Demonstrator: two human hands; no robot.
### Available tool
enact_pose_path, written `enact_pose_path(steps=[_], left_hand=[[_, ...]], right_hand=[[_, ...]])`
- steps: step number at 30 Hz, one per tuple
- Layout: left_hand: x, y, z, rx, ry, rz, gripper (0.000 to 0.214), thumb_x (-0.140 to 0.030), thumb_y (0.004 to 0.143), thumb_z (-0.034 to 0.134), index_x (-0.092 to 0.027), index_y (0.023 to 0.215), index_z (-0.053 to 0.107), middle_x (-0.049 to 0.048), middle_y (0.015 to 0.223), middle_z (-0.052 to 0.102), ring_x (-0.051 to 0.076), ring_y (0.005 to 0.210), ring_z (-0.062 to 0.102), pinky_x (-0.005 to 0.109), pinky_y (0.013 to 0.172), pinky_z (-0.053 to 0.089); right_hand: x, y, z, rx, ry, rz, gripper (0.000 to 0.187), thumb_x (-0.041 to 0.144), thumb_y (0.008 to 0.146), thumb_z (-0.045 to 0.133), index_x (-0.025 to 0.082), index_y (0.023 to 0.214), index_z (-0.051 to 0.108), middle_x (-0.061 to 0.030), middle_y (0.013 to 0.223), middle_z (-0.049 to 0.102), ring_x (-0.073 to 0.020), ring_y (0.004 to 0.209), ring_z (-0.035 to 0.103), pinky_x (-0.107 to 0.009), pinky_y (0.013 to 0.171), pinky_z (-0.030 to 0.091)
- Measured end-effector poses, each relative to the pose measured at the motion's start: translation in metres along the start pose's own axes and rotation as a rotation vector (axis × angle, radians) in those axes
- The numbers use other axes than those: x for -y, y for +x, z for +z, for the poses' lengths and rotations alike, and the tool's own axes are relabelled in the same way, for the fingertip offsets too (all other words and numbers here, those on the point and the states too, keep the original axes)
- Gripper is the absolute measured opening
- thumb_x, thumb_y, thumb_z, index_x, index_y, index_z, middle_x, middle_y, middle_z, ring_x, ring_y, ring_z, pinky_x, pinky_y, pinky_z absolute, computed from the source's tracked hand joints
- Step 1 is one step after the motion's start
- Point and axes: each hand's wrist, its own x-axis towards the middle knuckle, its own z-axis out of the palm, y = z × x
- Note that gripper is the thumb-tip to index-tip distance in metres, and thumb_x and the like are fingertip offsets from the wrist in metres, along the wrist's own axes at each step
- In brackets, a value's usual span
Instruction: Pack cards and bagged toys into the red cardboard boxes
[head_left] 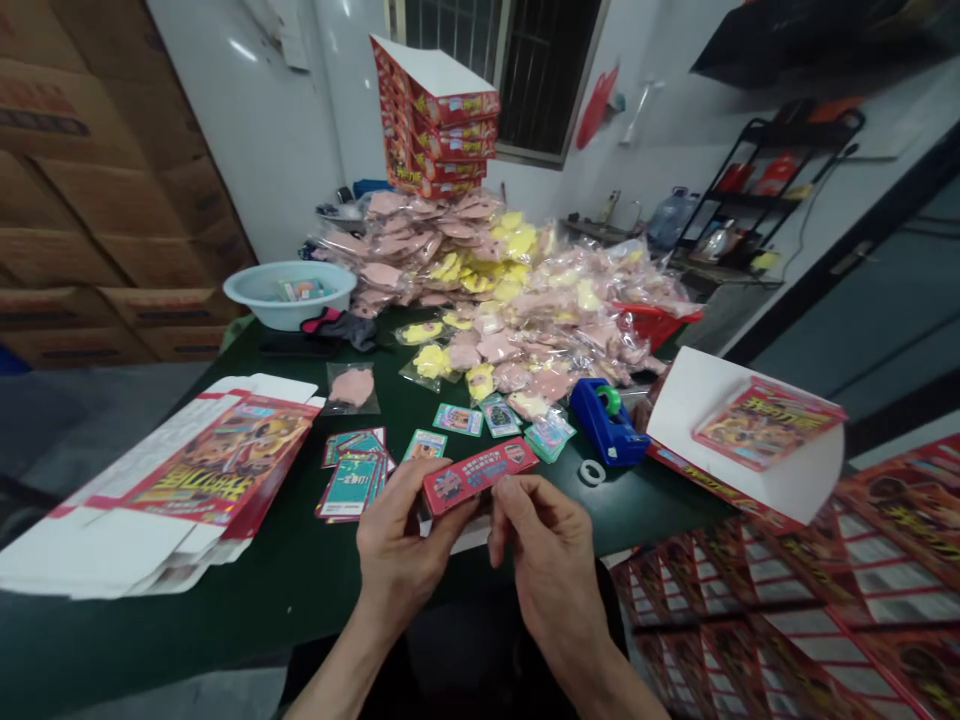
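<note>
Both my hands hold a small red printed box (pixel 480 474) over the near edge of the dark green table (pixel 300 570). My left hand (pixel 401 540) grips its left end with fingers curled round it. My right hand (pixel 551 565) pinches its lower right side. Just beyond the box lie fanned stacks of cards (pixel 356 470) and several loose cards (pixel 459 419). A blue tape dispenser (pixel 609 422) and a small tape roll (pixel 592 472) sit to the right of the box.
A stack of flat unfolded red cartons (pixel 187 480) lies at the left. A big heap of pink and yellow bagged toys (pixel 510 290) fills the table's far half, with a pale basin (pixel 289 290) and stacked red boxes (pixel 439 125). Finished boxes (pixel 825 580) lie at the right.
</note>
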Motion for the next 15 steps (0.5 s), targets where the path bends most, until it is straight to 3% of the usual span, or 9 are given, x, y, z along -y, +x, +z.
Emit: enact_pose_path(steps=[7, 10, 15], left_hand=[[0.01, -0.003, 0.0, 0.034, 0.088, 0.081, 0.026, -0.019, 0.073, 0.07, -0.018, 0.097, 0.06, 0.0027, 0.086, 0.065, 0.014, 0.076, 0.062, 0.025, 0.068, 0.051], [0.009, 0.002, -0.005, 0.032, 0.136, 0.173, 0.042, -0.019, 0.074, 0.069, -0.02, 0.113, 0.053, 0.0037, 0.093, 0.065, 0.015, 0.081, 0.063, 0.026, 0.072, 0.051], [0.005, 0.019, -0.019, 0.444, 0.305, 0.404, 0.043, -0.012, 0.084, 0.051, -0.029, 0.123, 0.051, 0.004, 0.093, 0.057, 0.013, 0.078, 0.059, 0.022, 0.063, 0.049]], right_hand=[[0.002, 0.0, -0.001, -0.058, -0.101, 0.016, 0.032, 0.04, 0.076, 0.065, 0.015, 0.058, 0.054, 0.0059, 0.047, 0.045, -0.0045, 0.039, 0.038, -0.018, 0.038, 0.031], [0.001, 0.002, 0.003, -0.084, -0.096, 0.057, 0.036, 0.043, 0.072, 0.067, 0.016, 0.054, 0.051, 0.0064, 0.043, 0.043, -0.0048, 0.037, 0.037, -0.018, 0.036, 0.031], [-0.016, 0.004, 0.005, -0.116, -0.05, 0.163, 0.045, 0.055, 0.067, 0.067, 0.017, 0.052, 0.047, 0.0075, 0.041, 0.04, -0.0043, 0.034, 0.033, -0.017, 0.032, 0.027]])
